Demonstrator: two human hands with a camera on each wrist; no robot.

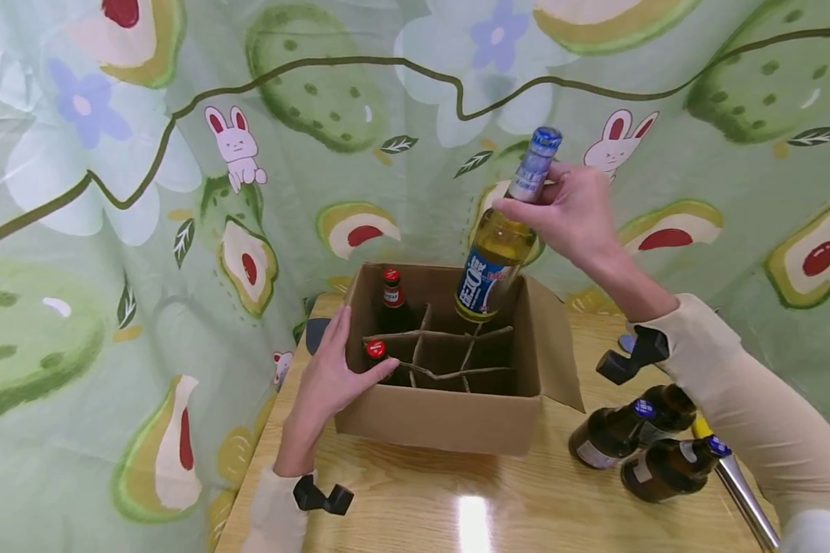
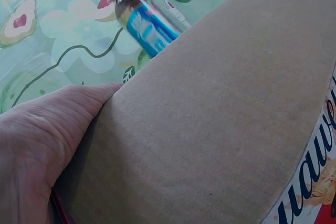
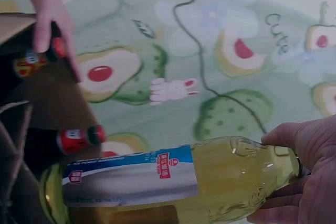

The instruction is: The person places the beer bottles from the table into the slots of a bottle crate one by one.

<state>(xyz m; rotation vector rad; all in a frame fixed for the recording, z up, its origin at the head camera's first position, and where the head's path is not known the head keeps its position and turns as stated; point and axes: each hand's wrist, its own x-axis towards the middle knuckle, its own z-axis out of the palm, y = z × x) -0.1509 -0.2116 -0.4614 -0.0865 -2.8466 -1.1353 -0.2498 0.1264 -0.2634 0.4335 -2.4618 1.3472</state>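
Note:
Gripped by the neck in my right hand is a clear yellowish beer bottle with a blue label and blue cap. It tilts, with its base low over the back of a divided cardboard box. My left hand holds the box at its left wall, thumb inside the front corner and fingers along the rim. Two dark bottles with red caps stand in the left compartments: one at the back, the other near my thumb. In the right wrist view, the held bottle lies across the lower part.
Three brown bottles with blue caps stand right of the box; one is the front bottle. Beside them lies a metal tool with a yellow part. A box flap sticks out rightward. Behind the wooden table hangs a printed curtain.

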